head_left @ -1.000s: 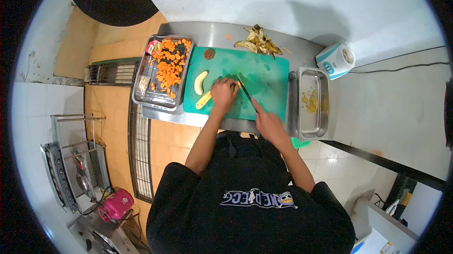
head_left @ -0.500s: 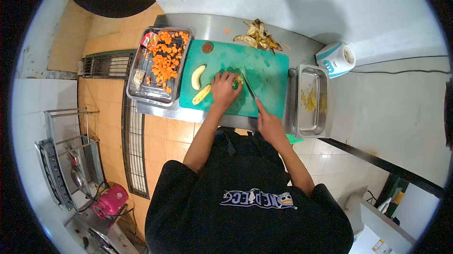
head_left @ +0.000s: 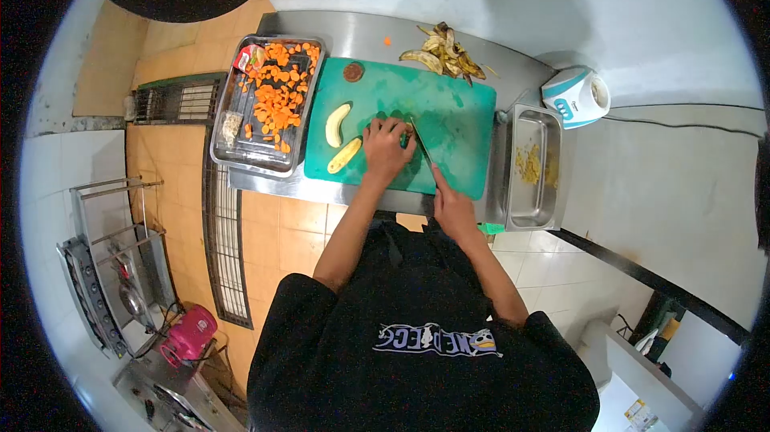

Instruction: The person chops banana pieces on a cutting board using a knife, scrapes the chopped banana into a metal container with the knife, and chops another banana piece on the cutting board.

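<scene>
My right hand grips the handle of a kitchen knife, its blade pointing away from me over the green cutting board. Just left of the blade, my left hand is closed with bent fingers on a piece of banana, which is mostly hidden under them. Two peeled bananas lie on the board left of that hand: a pale curved one and a yellower one closer to me. Near the board's far left corner sits a round brown lump.
Left of the board, a metal tray holds carrot pieces, a red packet and a small pale packet. Banana peels lie behind. To the right stand a steel pan with yellow bits and a white-blue appliance.
The yellow bits by my left fingertips are now mostly covered. Both hands and the knife keep nearly the same place on the board; the camera view has shifted slightly.
</scene>
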A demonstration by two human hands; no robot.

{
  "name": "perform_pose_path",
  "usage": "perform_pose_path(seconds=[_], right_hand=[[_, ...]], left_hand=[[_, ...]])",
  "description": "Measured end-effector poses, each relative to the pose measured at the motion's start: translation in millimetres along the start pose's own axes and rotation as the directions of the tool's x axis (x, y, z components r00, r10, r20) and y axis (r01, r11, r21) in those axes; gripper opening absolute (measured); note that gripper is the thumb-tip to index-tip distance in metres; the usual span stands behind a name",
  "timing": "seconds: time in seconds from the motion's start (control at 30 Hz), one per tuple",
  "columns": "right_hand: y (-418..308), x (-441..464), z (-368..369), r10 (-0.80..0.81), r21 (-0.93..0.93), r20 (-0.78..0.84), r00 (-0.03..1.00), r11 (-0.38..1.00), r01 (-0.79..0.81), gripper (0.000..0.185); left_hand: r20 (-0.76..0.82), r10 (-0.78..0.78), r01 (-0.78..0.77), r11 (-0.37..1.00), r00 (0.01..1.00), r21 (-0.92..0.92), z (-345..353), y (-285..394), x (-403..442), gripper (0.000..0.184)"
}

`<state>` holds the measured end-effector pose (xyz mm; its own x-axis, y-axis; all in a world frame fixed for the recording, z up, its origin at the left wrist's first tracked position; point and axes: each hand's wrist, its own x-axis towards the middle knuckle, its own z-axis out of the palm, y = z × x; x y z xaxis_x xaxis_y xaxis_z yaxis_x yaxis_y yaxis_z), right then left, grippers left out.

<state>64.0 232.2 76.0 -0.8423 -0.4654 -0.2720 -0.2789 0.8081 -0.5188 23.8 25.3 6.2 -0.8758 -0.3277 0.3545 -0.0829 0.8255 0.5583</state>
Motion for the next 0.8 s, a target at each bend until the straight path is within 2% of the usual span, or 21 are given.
perform_pose_path(seconds=[0.07,0.23,0.33,0.47,0.57,0.63,0.67,0.73,0.8], right_hand=[[1.1,-0.3,1.9,0.017,-0.023,0.031,0.999,1.0,-0.017,0.061],[-6.7,-5.7,-3.9,-0.014,0.013,-0.037,0.999,1.0,0.015,0.062],[-8.4,1.4,6.7,-0.006,-0.007,-0.022,1.0,1.0,0.006,0.062],[-13.9,3.1,-3.1,0.035,0.001,0.032,0.999,0.999,-0.035,0.062],[-21.0,10.8,-10.6,-0.015,0.062,-0.046,0.999,0.998,0.018,0.063],[-16.7,19.6,-5.5,-0.028,0.022,0.066,0.997,0.999,0.026,0.064],[-13.5,19.3,-4.4,-0.034,0.026,0.065,0.997,0.999,0.032,0.064],[-9.9,19.4,-2.6,-0.005,-0.068,0.148,0.989,0.998,0.015,0.063],[-3.5,14.8,-9.8,-0.064,-0.009,0.123,0.99,0.998,0.065,0.064]], left_hand=[[0.002,-0.012,0.012,1.0,1.0,-0.004,-5.0,-1.3,0.3,0.02],[0.014,-0.045,0.046,0.997,0.999,-0.056,-14.0,-3.2,-1.8,0.025],[0.03,-0.053,0.055,0.997,0.998,-0.045,-20.6,-3.9,-3.3,0.024],[0.068,-0.082,0.073,0.989,0.994,0.13,-33.2,0.6,-7.4,0.026],[0.088,-0.088,0.069,0.977,0.992,0.202,-32.6,3.4,-12.2,0.026],[0.083,-0.085,0.064,0.971,0.993,0.232,-27.1,2.4,-11.4,0.025],[0.08,-0.091,0.072,0.975,0.993,0.21,-24.7,2.1,-12.5,0.022],[0.068,-0.099,0.083,0.975,0.993,0.205,-21.9,0.8,-13.5,0.02],[0.056,-0.131,0.117,0.973,0.99,0.2,-19.1,0.5,-12.9,0.013]])
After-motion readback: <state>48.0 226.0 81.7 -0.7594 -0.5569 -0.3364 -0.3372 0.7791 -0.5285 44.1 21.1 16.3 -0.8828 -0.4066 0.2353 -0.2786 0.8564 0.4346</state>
